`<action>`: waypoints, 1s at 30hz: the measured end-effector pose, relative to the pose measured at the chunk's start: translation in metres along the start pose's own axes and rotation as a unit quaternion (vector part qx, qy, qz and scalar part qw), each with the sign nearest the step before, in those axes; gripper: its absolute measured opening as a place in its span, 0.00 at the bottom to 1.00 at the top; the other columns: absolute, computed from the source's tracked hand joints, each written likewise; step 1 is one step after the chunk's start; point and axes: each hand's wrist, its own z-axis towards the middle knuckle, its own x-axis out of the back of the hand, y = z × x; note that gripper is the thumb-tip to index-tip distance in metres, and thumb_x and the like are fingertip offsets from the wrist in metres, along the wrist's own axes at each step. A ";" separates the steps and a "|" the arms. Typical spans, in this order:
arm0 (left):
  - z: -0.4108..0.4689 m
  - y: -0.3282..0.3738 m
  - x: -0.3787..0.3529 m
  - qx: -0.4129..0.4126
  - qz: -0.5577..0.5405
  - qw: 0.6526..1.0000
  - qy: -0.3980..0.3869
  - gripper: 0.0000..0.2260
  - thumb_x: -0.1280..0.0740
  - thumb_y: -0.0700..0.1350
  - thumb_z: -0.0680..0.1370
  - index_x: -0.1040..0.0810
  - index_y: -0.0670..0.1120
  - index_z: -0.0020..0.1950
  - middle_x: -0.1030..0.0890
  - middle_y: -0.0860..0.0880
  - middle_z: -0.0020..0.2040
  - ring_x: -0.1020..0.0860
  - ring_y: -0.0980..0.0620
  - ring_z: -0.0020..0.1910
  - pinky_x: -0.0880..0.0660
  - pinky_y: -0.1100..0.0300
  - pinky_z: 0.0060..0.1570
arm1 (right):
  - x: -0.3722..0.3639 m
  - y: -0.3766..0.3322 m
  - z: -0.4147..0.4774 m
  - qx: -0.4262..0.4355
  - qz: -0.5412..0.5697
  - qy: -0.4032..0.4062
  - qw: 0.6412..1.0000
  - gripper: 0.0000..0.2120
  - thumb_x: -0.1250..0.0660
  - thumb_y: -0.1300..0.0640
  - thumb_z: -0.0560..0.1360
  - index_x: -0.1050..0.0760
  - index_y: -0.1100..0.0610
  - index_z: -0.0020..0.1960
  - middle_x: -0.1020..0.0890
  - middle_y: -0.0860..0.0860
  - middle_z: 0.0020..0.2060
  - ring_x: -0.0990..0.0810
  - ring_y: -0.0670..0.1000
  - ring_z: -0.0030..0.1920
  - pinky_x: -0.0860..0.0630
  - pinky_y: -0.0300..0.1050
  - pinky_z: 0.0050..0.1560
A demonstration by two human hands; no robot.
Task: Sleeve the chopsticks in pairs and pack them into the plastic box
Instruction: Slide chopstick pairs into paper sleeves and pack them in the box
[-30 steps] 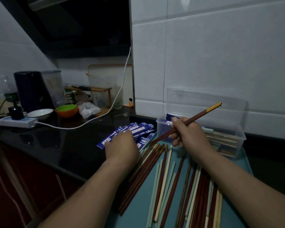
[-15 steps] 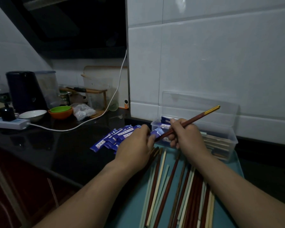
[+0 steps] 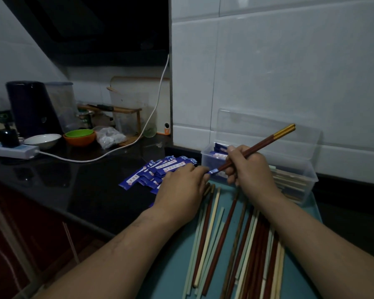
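Head view: sleeve pile, blue with white label strips, print too small to read; plastic box, lid up, holding sleeved pairs and pale sticks; right hand curled round a gold-ended chopstick pair, near the box; left hand, a second ago on the pile, now pinching a blue sleeve at the pair's tips; loose chopsticks on the teal mat.

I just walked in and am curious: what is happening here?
A person is sleeving chopsticks. The right hand grips a pair of dark red chopsticks with gold ends, tips at the mouth of a blue paper sleeve that the left hand pinches. Other loose chopsticks lie on the teal mat; the clear plastic box stands behind.
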 end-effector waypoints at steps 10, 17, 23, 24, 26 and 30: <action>-0.002 0.004 -0.004 -0.002 0.029 0.999 -0.027 0.10 0.44 0.51 0.86 0.26 0.54 0.63 0.21 0.52 0.55 0.25 0.50 0.53 0.28 0.50 0.51 | 0.002 0.003 0.000 0.017 -0.068 -0.007 0.997 0.18 0.38 0.48 0.85 0.22 0.61 0.45 0.17 0.54 0.31 0.19 0.54 0.28 0.22 0.47 0.34; -0.001 0.003 -0.005 -0.009 0.024 1.000 -0.010 0.10 0.44 0.51 0.86 0.26 0.54 0.63 0.21 0.53 0.55 0.24 0.50 0.53 0.26 0.47 0.54 | 0.002 0.004 0.000 0.023 -0.064 -0.008 0.998 0.18 0.38 0.49 0.85 0.22 0.59 0.44 0.17 0.54 0.31 0.20 0.53 0.27 0.22 0.46 0.33; -0.001 0.003 0.000 -0.020 0.026 0.999 -0.004 0.09 0.44 0.51 0.85 0.26 0.53 0.58 0.20 0.51 0.54 0.23 0.47 0.54 0.28 0.47 0.53 | 0.002 0.002 -0.003 0.020 -0.078 -0.007 0.997 0.18 0.38 0.49 0.85 0.22 0.58 0.43 0.17 0.54 0.31 0.20 0.52 0.27 0.23 0.43 0.32; 0.000 0.004 0.002 -0.021 0.029 0.999 -0.002 0.07 0.44 0.50 0.85 0.26 0.53 0.56 0.20 0.51 0.53 0.23 0.47 0.53 0.30 0.49 0.51 | 0.003 0.003 -0.005 0.019 -0.075 -0.006 0.997 0.18 0.38 0.49 0.85 0.22 0.58 0.43 0.18 0.55 0.30 0.20 0.52 0.27 0.24 0.42 0.32; 0.007 -0.001 0.011 0.003 -0.021 1.000 0.017 0.05 0.42 0.48 0.85 0.28 0.54 0.52 0.19 0.51 0.50 0.22 0.47 0.50 0.32 0.50 0.46 | 0.002 0.001 -0.005 0.019 -0.062 -0.009 0.998 0.17 0.37 0.49 0.85 0.23 0.57 0.42 0.18 0.55 0.30 0.21 0.52 0.26 0.24 0.42 0.30; 0.022 0.000 0.035 0.195 -0.421 0.885 0.037 0.08 0.41 0.42 0.84 0.23 0.47 0.50 0.19 0.49 0.41 0.23 0.51 0.37 0.28 0.54 0.39 | 0.001 -0.004 -0.005 0.015 -0.030 -0.019 0.999 0.16 0.37 0.50 0.85 0.23 0.58 0.42 0.18 0.58 0.31 0.21 0.53 0.28 0.25 0.41 0.29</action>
